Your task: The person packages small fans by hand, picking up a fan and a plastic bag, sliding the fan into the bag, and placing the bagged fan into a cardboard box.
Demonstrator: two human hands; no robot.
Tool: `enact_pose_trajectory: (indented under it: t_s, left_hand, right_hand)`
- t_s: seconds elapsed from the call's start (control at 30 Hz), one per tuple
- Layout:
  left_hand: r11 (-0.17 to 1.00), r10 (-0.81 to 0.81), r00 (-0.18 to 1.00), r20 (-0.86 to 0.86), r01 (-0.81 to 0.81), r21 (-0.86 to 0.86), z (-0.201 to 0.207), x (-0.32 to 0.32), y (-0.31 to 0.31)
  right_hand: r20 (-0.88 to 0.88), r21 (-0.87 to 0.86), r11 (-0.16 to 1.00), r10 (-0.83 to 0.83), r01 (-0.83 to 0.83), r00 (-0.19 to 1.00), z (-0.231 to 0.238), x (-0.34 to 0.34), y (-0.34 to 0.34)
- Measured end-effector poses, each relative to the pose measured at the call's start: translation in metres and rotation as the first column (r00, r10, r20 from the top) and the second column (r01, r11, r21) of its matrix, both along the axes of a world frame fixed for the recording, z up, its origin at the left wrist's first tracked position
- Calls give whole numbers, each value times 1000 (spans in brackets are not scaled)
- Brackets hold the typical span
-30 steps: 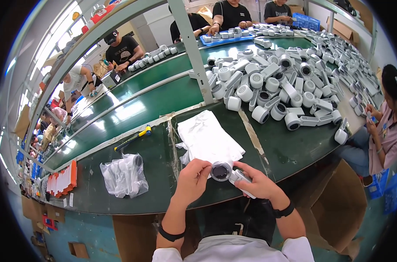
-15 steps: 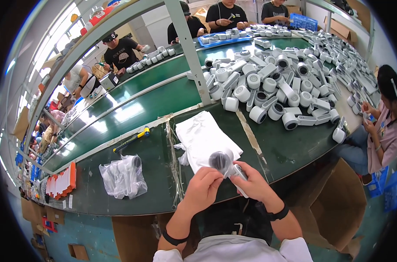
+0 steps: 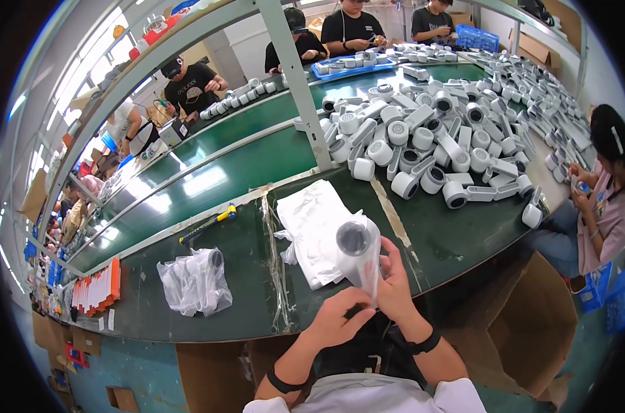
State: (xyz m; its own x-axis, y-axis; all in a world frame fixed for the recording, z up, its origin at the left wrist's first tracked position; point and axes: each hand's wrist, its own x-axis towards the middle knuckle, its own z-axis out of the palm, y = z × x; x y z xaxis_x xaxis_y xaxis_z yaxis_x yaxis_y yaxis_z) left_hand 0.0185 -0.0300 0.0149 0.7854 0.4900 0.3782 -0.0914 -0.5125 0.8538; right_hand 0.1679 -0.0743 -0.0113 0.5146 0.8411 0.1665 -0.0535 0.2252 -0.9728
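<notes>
My right hand (image 3: pixel 393 286) is closed around the handle of a white hair dryer (image 3: pixel 354 237), which sits inside a clear plastic bag (image 3: pixel 364 273). Its round head with the dark end tilts up and away from me, over a stack of white plastic bags (image 3: pixel 311 220). Just left of the handle's lower end is my left hand (image 3: pixel 341 316), its fingers curled, with a gap between thumb and forefinger. Nothing shows in that gap; whether its fingertips touch the bag is hard to make out.
To the left lie several bagged hair dryers (image 3: pixel 194 282), a yellow-and-black cutter knife (image 3: pixel 209 223) and orange-and-white boxes (image 3: pixel 96 288). A big pile of unbagged hair dryers (image 3: pixel 457 141) covers the right back. A metal post (image 3: pixel 298 86) rises behind the bags; an open carton (image 3: pixel 525 330) stands lower right. Co-workers sit around.
The hair dryer went from partly covered to enclosed in the clear bag, its head tipped up. My left hand let go near the head and moved down toward the handle end.
</notes>
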Motion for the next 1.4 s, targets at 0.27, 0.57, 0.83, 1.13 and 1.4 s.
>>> enact_pose_trajectory:
  t_s: [0.27, 0.57, 0.83, 1.13, 1.4]
  left_hand:
    - [318, 287, 946, 151, 55, -947, -19, 13, -4]
    - [367, 295, 946, 136, 20, -930, -23, -6, 7]
    - [336, 310, 926, 214, 104, -936, -22, -15, 16]
    - [438, 523, 797, 302, 53, -897, -11, -56, 23]
    - [351, 934, 310, 174, -717, -602, 22, -190, 33]
  right_hand:
    - [-239, 120, 993, 21, 8, 971, 6, -38, 12]
    - [354, -98, 987, -84, 126, 931, 36, -12, 14]
    - [643, 239, 933, -358, 268, 677, 13, -7, 20]
    - [749, 324, 944, -210, -70, 628, -5, -37, -15]
    - [586, -20, 981, 167, -192, 793, -33, -25, -13]
